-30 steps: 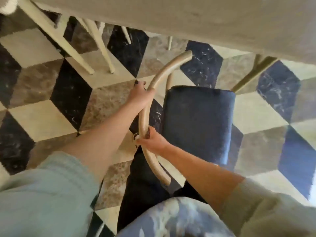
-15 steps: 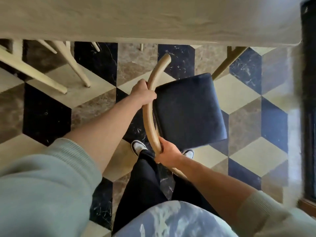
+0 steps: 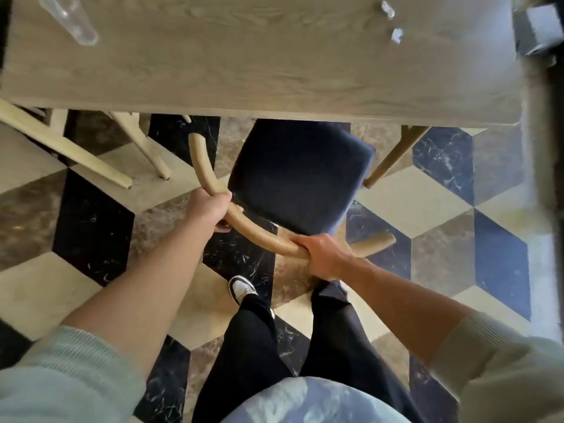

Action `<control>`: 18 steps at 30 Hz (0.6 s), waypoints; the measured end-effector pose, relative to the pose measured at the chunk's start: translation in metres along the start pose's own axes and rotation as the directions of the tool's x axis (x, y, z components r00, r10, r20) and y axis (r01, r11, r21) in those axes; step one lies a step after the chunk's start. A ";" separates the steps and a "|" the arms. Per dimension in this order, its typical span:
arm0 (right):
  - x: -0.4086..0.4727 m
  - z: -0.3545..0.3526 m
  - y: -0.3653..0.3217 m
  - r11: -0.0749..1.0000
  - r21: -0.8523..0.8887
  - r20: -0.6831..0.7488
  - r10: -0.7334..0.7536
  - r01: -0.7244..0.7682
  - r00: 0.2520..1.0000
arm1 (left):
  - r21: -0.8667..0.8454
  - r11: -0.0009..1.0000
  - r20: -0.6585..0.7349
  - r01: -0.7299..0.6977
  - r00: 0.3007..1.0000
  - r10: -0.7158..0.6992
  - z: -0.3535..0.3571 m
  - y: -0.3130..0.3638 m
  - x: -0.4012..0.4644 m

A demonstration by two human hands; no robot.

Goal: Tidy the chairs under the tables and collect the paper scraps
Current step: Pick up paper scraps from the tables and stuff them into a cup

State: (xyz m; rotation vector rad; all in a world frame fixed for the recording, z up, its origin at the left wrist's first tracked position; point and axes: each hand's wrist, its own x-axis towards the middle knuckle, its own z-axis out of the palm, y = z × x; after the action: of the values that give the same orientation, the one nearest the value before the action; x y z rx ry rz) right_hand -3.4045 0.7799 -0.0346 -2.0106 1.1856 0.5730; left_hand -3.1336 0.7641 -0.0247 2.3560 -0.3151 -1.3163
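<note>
A chair with a dark blue padded seat (image 3: 297,178) and a curved wooden back rail (image 3: 253,230) stands in front of me, its front edge tucked just under the wooden table (image 3: 259,62). My left hand (image 3: 209,209) grips the rail on its left part. My right hand (image 3: 325,254) grips the rail near its right end. Two small paper scraps (image 3: 392,22) lie on the table top at the far right.
Pale wooden legs of another chair (image 3: 91,157) slant over the floor at the left. A table leg (image 3: 387,160) angles down to the right of the seat. A clear object (image 3: 70,19) lies on the table's far left. My feet (image 3: 241,288) stand on patterned tiles behind the chair.
The chair has turned to face the table and slid forward, so its seat now reaches under the table edge. Both hands stayed on the rail. The view rose to show the table top.
</note>
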 end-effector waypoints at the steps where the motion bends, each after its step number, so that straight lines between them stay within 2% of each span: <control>1: 0.003 -0.015 0.018 0.999 -0.044 -0.010 -0.021 0.020 1.000 | -0.018 1.000 0.015 0.017 1.000 -0.017 0.009 0.005 -0.005; 5: 0.008 -0.073 0.092 0.981 -0.188 -0.066 -0.052 0.039 0.996 | -0.063 0.998 0.098 0.029 0.995 -0.022 0.054 0.031 -0.026; 7: 0.005 -0.093 0.128 0.971 -0.236 -0.046 -0.053 0.040 0.998 | -0.072 0.997 0.091 0.034 0.995 -0.028 0.086 0.039 -0.042; 11: -0.005 -0.115 0.181 0.962 -0.256 -0.024 -0.108 0.098 0.994 | -0.067 0.997 0.103 0.048 0.994 -0.041 0.137 0.043 -0.067; 18: -0.029 -0.150 0.275 0.973 -0.230 -0.029 -0.020 0.013 0.999 | 0.103 0.993 0.244 0.060 0.966 -0.084 0.206 0.078 -0.097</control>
State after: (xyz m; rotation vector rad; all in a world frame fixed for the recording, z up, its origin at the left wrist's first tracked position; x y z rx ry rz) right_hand -3.6580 0.5939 -0.0176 -2.2287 1.1641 0.6998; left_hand -3.3597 0.6814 -0.0102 2.2996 -0.3771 -1.6701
